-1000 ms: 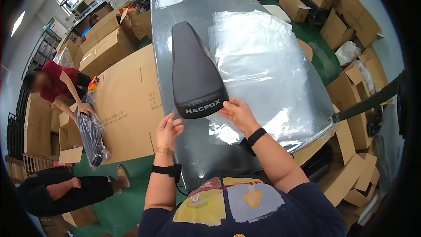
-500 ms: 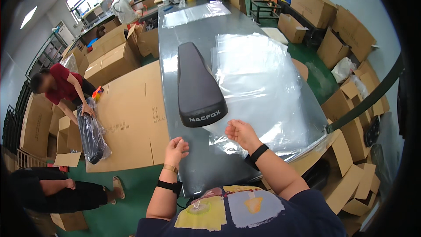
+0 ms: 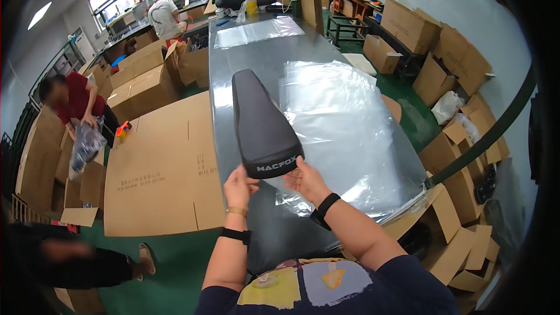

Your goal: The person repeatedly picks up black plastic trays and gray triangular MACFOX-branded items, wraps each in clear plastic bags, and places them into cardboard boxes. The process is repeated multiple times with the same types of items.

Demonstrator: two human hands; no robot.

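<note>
Left fingers (image 3: 252,182), right fingers (image 3: 293,181): at near corners of long dark tapered padded seat (image 3: 262,121), clamping unclear | likely soft-topped, stiff-based | hold both near-end sides

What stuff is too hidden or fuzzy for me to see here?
All in the head view:
- Underside of the black seat: its own top hides it.
- Contents of the plastic bag at far left: blurred, behind crinkled plastic.
- Lower-left person's arm: blurry; the picture's dark edge cuts the person off.
- Bottom of the plastic sheet pile: its top layers cover it.
</note>
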